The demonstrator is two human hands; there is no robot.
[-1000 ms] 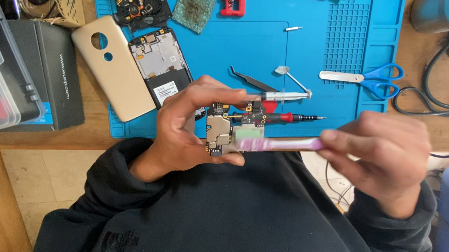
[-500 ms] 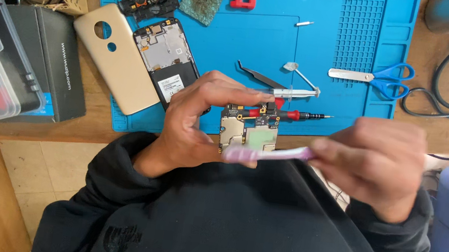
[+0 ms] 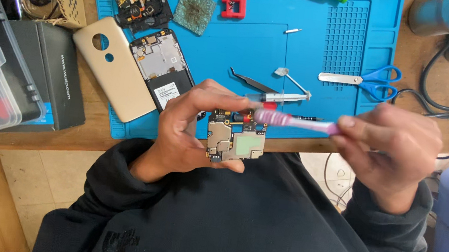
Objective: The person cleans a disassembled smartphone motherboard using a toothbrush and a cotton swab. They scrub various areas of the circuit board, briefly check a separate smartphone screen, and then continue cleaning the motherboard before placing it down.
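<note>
while the left hand (image 3: 189,130) grips the little circuit board (image 3: 234,142), the right hand (image 3: 389,145) holds a pink brush (image 3: 294,121) on it, so cleaning looks half done.

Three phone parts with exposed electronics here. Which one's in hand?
The small circuit board, pinched in the left hand. The black camera module and open phone body lie on the mat.
</note>
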